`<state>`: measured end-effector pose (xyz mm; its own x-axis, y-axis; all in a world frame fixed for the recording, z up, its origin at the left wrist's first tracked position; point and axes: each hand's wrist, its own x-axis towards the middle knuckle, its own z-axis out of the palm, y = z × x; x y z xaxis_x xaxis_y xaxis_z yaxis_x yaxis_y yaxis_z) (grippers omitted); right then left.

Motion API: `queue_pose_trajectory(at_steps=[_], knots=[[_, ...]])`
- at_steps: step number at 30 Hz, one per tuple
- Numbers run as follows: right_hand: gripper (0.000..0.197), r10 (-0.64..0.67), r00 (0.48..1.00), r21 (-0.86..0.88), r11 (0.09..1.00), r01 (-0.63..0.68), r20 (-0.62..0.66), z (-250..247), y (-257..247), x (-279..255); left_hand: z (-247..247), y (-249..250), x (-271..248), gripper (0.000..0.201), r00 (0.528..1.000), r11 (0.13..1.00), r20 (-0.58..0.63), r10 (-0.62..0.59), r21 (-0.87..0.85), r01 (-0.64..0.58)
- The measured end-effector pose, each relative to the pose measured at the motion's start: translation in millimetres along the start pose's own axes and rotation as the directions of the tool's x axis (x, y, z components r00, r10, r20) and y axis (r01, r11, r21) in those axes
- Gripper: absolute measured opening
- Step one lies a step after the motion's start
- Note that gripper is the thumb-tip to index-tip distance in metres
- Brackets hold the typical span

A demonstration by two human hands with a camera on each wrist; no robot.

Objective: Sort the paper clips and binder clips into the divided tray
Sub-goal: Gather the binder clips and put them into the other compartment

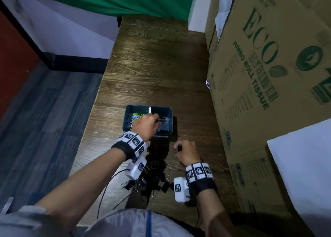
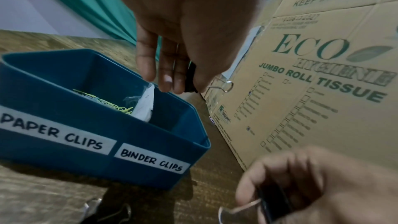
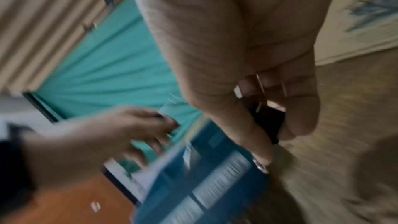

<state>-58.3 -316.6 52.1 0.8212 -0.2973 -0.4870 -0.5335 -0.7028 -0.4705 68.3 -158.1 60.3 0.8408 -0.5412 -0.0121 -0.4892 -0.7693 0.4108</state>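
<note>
Left hand (image 1: 146,124) reaches over the tray (image 1: 129,109), pinching a binder clip (image 2: 190,77); right hand (image 1: 187,152) behind it grips another clip (image 1: 179,148).

right hand (image 3: 247,77) pinches a black binder clip (image 3: 269,118) beside the blurred blue tray (image 3: 215,185).

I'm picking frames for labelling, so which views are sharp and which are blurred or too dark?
Head view: dim, the binder clip pile nearly lost in shadow, edges bent by the wide lens. Left wrist view: mostly sharp, tray labels readable, the right hand soft up close. Right wrist view: heavy motion blur, tray labels unreadable, the left hand smeared.
</note>
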Motion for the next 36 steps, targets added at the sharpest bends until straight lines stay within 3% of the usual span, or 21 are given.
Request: queue_pose_trajectory(at_steps=[3,7,11,14,16,19,21,25,27,29,36], knots=[[0.024,-0.046,0.995,0.080,0.995,0.053,-0.087,-25.8,-24.5,6.5,2.4,1.5,1.3,0.025,0.999,0.999,0.032,-0.041,-0.028,0.042],[0.025,-0.143,0.944,0.116,0.976,0.184,-0.297,-48.9,-56.4,30.5,15.0,-4.3,-30.1,0.010,0.999,0.999,-0.044,0.018,-0.048,-0.020],[0.037,-0.179,0.916,0.134,0.961,0.240,-0.359,-49.4,-73.0,43.1,51.5,-27.0,-71.2,0.006,0.994,0.998,0.098,-0.048,-0.026,0.051],[0.029,-0.131,0.921,0.137,0.972,0.193,-0.366,-33.4,-59.9,36.5,78.3,-44.5,-83.7,0.049,0.960,0.996,0.267,-0.086,0.044,0.077],[0.026,-0.093,0.944,0.107,0.985,0.134,-0.317,-17.2,-40.0,26.2,87.7,-47.2,-84.1,0.075,0.922,0.996,0.378,-0.085,0.058,0.068],[0.039,-0.041,0.998,0.013,0.999,0.042,-0.037,13.2,-5.4,6.5,98.0,-46.6,-81.3,0.092,0.878,0.996,0.476,-0.058,0.091,0.016],[0.055,-0.013,0.989,-0.038,0.999,0.019,0.149,35.2,17.1,-4.7,102.2,-46.8,-78.6,0.097,0.864,0.992,0.500,-0.053,0.124,-0.011],[0.109,0.035,0.946,-0.207,0.978,0.034,0.324,72.5,48.9,-16.2,104.2,-39.5,-77.3,0.098,0.875,0.985,0.484,0.021,0.139,-0.101],[0.125,0.001,0.946,-0.252,0.964,0.085,0.324,84.6,55.9,-15.9,104.4,-35.2,-79.9,0.096,0.882,0.986,0.471,0.011,0.140,-0.087],[0.126,-0.065,0.957,-0.260,0.955,0.142,0.284,92.0,60.1,-13.2,105.3,-33.4,-83.6,0.094,0.883,0.988,0.470,0.005,0.132,-0.075],[0.097,-0.154,0.980,-0.203,0.963,0.177,0.125,98.7,56.2,3.7,108.9,-32.5,-95.1,0.088,0.872,0.980,0.484,0.073,0.127,-0.152]])
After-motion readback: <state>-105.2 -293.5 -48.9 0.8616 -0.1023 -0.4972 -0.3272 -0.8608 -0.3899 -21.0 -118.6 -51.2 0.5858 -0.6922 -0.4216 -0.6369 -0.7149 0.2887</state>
